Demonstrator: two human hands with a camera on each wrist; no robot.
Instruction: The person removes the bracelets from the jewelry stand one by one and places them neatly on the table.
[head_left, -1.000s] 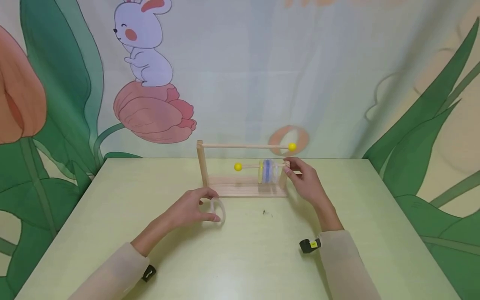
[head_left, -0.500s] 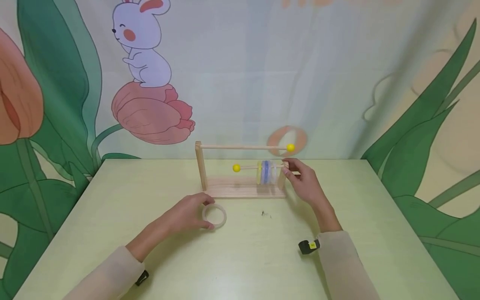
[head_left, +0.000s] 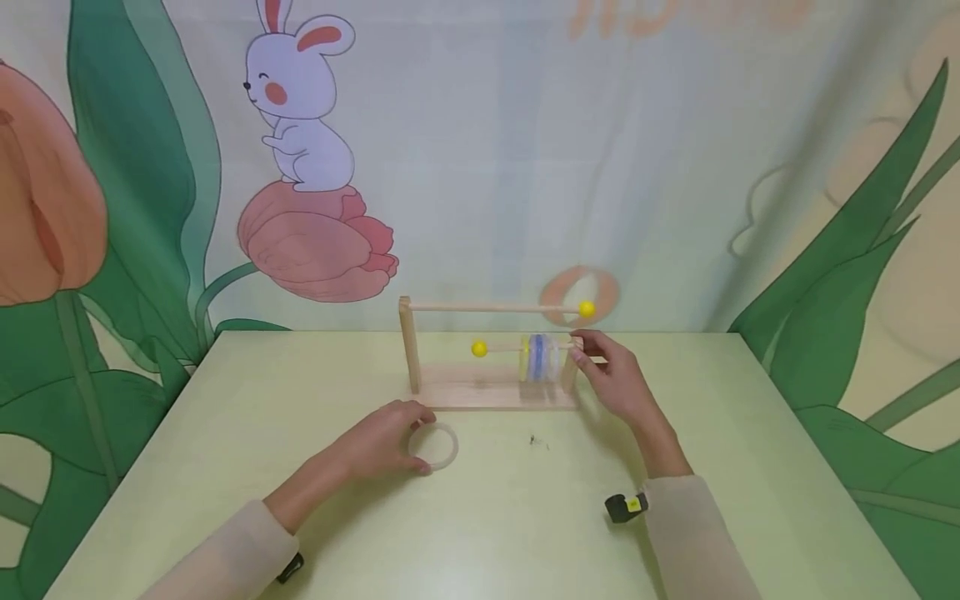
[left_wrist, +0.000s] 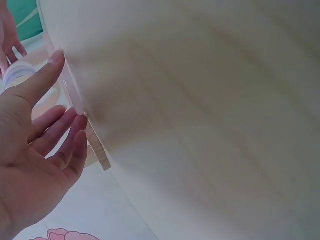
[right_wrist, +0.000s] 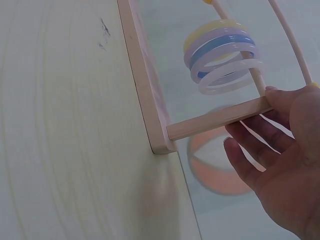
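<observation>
Near the rack's front left corner, my left hand [head_left: 382, 442] holds a whitish translucent ring [head_left: 455, 447] by opposite edges, thumb on one side and fingers on the other. The ring lies about flat, at or just over the tabletop. My right hand [head_left: 621, 385] grips the top of the short right post [right_wrist: 220, 119] of a wooden rack [head_left: 487, 400]. From that post a lower rod [head_left: 501, 347] runs left to a yellow ball [head_left: 479, 349]. Several rings [right_wrist: 222, 52], yellow, blue, purplish and whitish, hang on it.
An upper rod [head_left: 487, 307] extends from the tall left post [head_left: 410, 346] to another yellow ball [head_left: 587, 309]. Small dark marks [head_left: 534, 440] show on the pale table [head_left: 480, 533] before the rack. A printed curtain [head_left: 480, 167] hangs behind.
My left hand has turned the ring from nearly upright to about flat and lowered it toward the table. The right hand keeps its grip on the post. The head view has shifted slightly.
</observation>
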